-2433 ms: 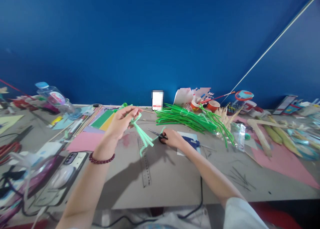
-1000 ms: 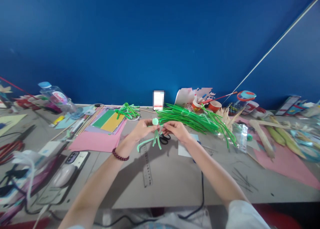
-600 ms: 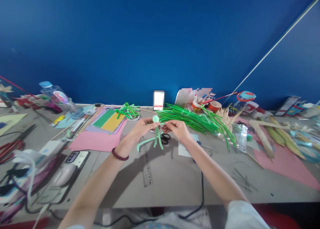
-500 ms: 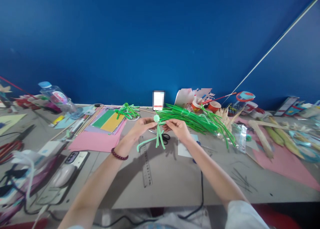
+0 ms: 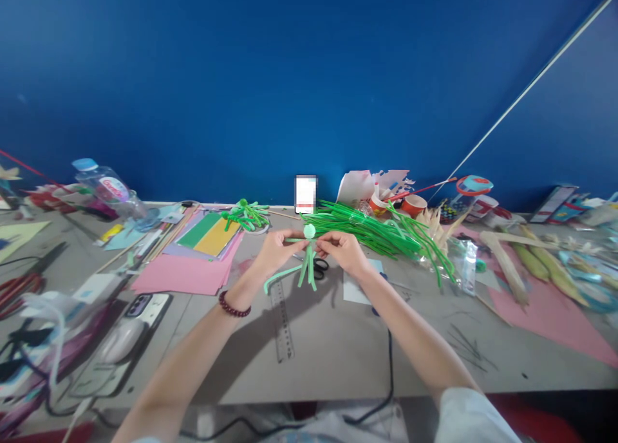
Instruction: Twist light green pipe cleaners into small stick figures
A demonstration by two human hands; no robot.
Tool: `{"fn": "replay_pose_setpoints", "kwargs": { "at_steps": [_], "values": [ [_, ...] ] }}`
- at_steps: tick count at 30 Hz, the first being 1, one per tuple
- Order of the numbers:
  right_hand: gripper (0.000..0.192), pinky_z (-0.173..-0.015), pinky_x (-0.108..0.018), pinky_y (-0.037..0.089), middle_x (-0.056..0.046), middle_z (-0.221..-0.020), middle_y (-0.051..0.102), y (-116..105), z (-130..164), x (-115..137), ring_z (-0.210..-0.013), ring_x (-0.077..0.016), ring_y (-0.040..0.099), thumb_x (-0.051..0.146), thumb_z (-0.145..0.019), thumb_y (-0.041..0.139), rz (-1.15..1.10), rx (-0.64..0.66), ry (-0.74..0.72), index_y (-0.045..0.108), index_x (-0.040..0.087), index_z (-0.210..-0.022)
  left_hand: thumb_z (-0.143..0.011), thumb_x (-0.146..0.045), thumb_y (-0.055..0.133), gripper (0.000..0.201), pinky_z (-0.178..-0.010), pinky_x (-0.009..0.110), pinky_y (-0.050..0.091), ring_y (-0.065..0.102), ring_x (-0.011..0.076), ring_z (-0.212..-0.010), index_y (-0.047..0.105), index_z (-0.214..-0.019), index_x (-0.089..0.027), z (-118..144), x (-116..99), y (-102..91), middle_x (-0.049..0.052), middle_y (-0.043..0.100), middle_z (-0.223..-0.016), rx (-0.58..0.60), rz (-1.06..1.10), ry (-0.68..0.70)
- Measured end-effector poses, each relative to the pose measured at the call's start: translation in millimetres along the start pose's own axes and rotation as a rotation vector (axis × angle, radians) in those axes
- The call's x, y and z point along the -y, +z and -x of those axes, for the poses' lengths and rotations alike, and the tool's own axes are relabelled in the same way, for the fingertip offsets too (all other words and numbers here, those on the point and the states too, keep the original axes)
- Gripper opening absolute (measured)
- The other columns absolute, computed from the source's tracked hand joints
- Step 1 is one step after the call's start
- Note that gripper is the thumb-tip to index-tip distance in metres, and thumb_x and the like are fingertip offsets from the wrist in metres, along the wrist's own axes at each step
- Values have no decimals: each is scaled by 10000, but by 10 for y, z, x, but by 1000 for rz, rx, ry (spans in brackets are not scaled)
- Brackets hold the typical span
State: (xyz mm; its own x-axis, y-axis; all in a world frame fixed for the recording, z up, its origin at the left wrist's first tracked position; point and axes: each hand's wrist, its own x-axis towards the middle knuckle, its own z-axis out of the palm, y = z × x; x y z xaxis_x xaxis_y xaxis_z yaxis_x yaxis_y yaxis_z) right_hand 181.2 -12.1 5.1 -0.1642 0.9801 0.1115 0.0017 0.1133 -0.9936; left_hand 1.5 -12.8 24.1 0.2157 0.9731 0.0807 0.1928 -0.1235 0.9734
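Likely light, soft and bendable, a pale green, round-headed figure of slender fuzzy stems (image 5: 310, 255) is held above a grey, flat-topped desk (image 5: 333, 359), best gripped at the gathered neck; bare left hand (image 5: 277, 251) and bare right hand (image 5: 345, 248) pinch it from either side, fingertips clamped just under the head

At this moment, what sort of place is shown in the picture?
Probably a handicraft workspace: the left hand and right hand hold a pale-green pipe-cleaner piece above a desk bearing bundled green pipe cleaners and a plastic ruler.
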Motion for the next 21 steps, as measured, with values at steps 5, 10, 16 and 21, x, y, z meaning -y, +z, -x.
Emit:
{"fn": "replay_pose_setpoints", "kwargs": {
  "at_steps": [5,10,16,21],
  "values": [
    [271,-559,-282,531,-22,-585,658,20,5,19,-528,-147,607,407,-607,754,-32,-30,12,666,159,-672,-696,-305,684,216,-673,275,503,657,191,-766,707,-855,-160,13,-22,17,70,725,-892,-38,-31,51],
    [293,-585,-283,541,-27,-642,684,-6,1,50,-579,-149,627,431,-650,725,-155,11,31,684,156,-744,-681,-362,703,288,-618,265,487,642,170,-675,696,-861,-137,0,-31,-12,78,719,-851,-51,9,35],
    [277,-588,-276,542,-32,-650,689,-32,25,94,-579,-150,638,392,-643,735,-120,9,42,671,152,-767,-680,-353,709,277,-624,261,495,645,173,-713,688,-863,-147,-20,30,3,81,713,-865,-66,58,78],
    [237,-568,-285,544,-25,-624,669,13,68,116,-558,-162,638,368,-673,692,0,-65,-38,647,162,-781,-703,-348,695,310,-600,238,495,644,155,-711,658,-954,-171,0,34,45,70,701,-945,-136,34,151]
  ]
}}
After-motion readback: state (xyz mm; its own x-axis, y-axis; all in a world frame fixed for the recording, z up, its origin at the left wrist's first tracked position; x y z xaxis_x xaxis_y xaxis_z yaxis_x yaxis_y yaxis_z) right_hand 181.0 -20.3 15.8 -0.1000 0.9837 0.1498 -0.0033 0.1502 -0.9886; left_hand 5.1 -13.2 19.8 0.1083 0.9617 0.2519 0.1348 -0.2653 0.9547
